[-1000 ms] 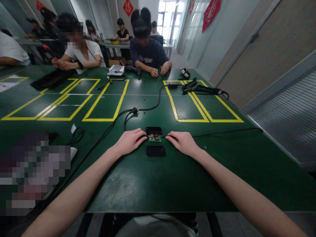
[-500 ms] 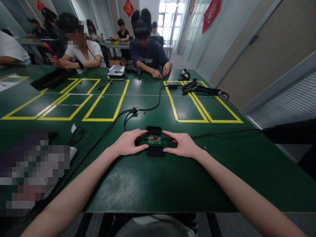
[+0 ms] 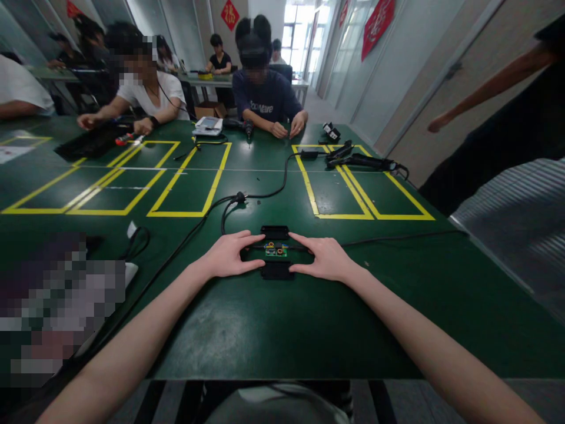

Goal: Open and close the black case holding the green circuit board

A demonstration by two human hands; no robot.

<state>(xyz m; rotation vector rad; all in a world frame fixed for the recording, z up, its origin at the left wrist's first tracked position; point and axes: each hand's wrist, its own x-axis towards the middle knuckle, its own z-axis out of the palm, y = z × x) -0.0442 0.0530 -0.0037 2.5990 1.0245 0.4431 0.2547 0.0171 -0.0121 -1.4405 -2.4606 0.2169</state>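
1. The table (image 3: 353, 330) is bearing the board (image 3: 276, 251).
2. Left of the board, the left hand (image 3: 229, 254) is resting wide open, fingertips at the near shell (image 3: 278, 271) and far shell (image 3: 275, 232).
3. Right of it, the right hand (image 3: 329, 259) is matching (how firmly they are touching, I cannot tell).
4. The shells are lying before and beyond the board.

One head-worn camera is facing forward and down from above and behind the left hand (image 3: 227, 254) and right hand (image 3: 330, 258), framing them nearby, the table (image 3: 282, 335) around the grip, the window (image 3: 302, 36) far beyond
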